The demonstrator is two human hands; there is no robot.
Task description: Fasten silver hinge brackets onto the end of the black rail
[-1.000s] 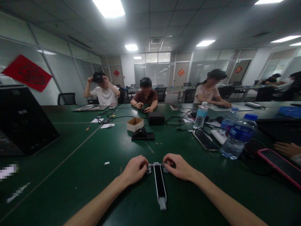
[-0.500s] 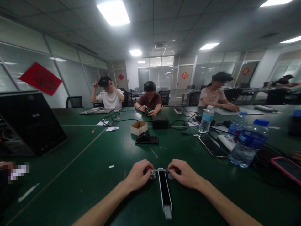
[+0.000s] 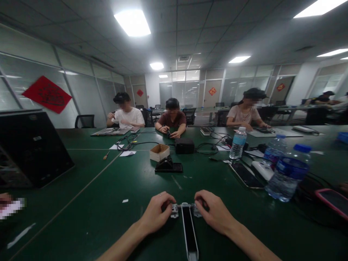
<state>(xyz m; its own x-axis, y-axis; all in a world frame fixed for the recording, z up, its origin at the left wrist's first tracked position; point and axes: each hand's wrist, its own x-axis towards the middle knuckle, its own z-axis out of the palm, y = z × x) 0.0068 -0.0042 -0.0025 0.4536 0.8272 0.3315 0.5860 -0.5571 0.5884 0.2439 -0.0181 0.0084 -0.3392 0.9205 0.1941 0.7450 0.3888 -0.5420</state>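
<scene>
Long black strip with metal brackets [image 3: 189, 232] sits on the green table [image 3: 89, 217] between left hand [image 3: 157, 212] and right hand [image 3: 213, 214]; small cardboard box [image 3: 159, 152] way behind, clear plastic water bottle [image 3: 288, 175] off right.

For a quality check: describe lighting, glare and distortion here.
Head view: ceiling lights blow out to white glare; the wide lens bows wall and ceiling lines near the edges; the green table is dim, with soft shadow under the left hand and right hand; the bar they grip is cut off at the bottom edge.
</scene>
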